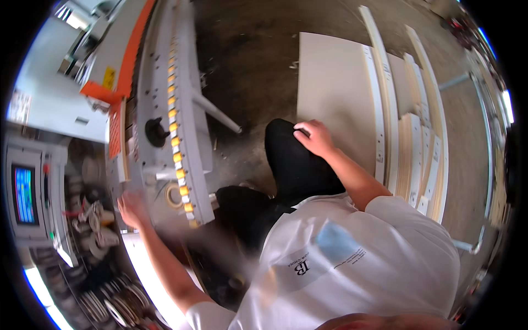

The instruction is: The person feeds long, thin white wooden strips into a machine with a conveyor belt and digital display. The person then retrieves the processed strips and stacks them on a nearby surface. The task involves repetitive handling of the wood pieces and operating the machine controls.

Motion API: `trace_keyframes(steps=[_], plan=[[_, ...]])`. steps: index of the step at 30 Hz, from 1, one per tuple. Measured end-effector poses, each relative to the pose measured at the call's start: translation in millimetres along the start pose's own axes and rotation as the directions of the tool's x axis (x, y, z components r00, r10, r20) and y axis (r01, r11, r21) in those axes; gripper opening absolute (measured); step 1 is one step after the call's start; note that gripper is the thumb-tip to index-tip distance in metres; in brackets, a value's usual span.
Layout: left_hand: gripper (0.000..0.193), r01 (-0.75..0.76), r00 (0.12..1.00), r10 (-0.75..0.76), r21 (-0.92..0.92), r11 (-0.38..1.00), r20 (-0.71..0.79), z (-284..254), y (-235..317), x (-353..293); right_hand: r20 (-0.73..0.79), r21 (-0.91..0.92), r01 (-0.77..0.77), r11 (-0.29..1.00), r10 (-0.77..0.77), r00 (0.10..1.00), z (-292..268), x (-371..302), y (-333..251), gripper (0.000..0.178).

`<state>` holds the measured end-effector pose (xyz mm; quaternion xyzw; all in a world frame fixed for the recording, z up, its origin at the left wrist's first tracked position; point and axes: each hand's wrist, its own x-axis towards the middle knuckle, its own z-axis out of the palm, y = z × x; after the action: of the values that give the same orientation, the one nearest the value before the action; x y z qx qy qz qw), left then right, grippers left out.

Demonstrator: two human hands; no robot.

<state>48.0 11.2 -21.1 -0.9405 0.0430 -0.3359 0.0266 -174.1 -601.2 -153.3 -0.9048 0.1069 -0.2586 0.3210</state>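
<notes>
My left hand reaches out beside the near end of a long grey machine with an orange guard. Motion smears its fingers, so I cannot make out whether anything is in them. Just beyond it, the end of a narrow board shows next to the orange part. My right hand rests on my knee in black trousers, its fingers loosely bent over the cloth and holding nothing. A large pale panel lies beyond that hand.
Yellow and white rollers line the machine's edge. Long white-faced strips lie stacked to the right, near a metal frame. At the left are a control screen and several rolls of edging. A grey leg slants out from the machine.
</notes>
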Motion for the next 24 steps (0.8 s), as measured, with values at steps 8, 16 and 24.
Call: trace_keyframes(steps=[8, 16, 24], plan=[[0.027, 0.045, 0.987, -0.033, -0.074, 0.996, 0.155, -5, 9, 4, -0.371, -0.444, -0.641, 0.626, 0.523, 0.768, -115, -111, 168, 0.069], [0.029, 0.026, 0.991, -0.012, -0.108, 0.994, 0.132, -2, 7, 5, -0.397, -0.436, -0.845, 0.309, 0.777, 0.489, -143, -187, 185, 0.068], [0.027, 0.048, 0.986, -0.034, -0.083, 0.995, 0.166, -7, 10, 3, -0.419, -0.181, -0.831, 0.527, 0.723, 0.55, -126, -145, 123, 0.059]])
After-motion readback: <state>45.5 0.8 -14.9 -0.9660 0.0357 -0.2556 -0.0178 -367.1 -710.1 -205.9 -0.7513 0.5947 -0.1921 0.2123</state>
